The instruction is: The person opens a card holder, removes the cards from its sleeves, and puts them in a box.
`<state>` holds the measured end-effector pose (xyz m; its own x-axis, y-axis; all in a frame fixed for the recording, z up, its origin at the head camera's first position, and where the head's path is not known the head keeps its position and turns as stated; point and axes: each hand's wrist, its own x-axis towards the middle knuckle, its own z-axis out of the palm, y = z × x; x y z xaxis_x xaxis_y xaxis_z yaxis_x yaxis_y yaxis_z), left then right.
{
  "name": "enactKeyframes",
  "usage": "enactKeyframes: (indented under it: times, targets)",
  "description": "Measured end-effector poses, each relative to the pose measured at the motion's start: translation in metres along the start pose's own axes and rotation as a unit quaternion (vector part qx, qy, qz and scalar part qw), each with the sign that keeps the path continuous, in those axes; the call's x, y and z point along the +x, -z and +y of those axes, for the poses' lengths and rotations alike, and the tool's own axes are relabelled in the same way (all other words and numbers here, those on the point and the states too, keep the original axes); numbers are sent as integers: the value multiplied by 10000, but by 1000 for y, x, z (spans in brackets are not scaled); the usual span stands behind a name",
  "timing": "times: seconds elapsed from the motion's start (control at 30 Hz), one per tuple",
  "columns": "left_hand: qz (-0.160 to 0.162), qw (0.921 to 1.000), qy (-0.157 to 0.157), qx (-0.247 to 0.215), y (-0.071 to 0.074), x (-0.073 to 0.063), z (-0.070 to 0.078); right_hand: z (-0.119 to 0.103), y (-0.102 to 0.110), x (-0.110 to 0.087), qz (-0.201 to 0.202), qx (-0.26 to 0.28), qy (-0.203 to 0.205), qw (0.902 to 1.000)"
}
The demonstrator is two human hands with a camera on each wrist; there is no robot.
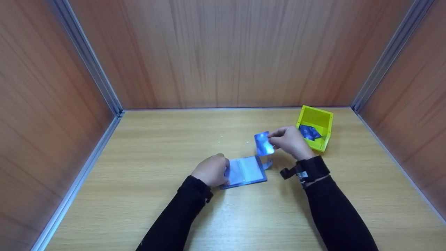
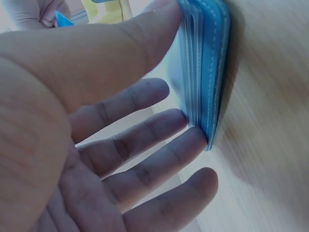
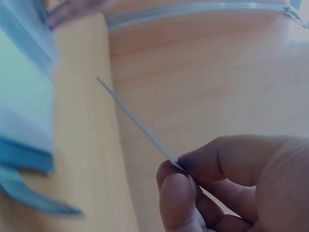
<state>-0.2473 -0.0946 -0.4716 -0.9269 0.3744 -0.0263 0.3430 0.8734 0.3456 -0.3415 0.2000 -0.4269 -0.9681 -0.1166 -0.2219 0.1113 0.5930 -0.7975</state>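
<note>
A blue card holder with clear sleeves lies spread wide on the table, its strap sticking out to the right. My left hand holds its left end; in the left wrist view the thumb rests on the sleeves' edge and fingertips touch the stitched cover. Above the holder's upper right corner, my right hand pinches a shiny blue card between thumb and fingers. Seen edge-on in the right wrist view, the card appears as a thin line.
A yellow bin stands at the back right, near the right hand, with several dark blue cards or packets inside. Wood panels wall the table at the back and both sides. Small white specks dot the surface behind the holder.
</note>
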Motion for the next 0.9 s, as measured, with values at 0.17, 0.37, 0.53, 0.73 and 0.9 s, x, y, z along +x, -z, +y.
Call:
enactKeyframes:
  times: [0.17,0.37,0.53,0.73,0.9]
  targets:
    - [-37,10000,34,-18,-1,-1,-1,7,31,-2,494,14,-106,9987]
    - [-9,9999,-25,-110,0,-2,-2,26,71,2,1228,-81,-214,9922]
    - [-26,9999,-76,-144,-4,-3,-4,44,96,9,1631,-227,-593,9846]
    - [-50,9999,-44,-106,-4,-4,-5,51,108,22,1744,-344,-868,9802]
    - [-58,9999,-9,-117,-4,-4,-5,50,107,34,1712,-697,-811,9794]
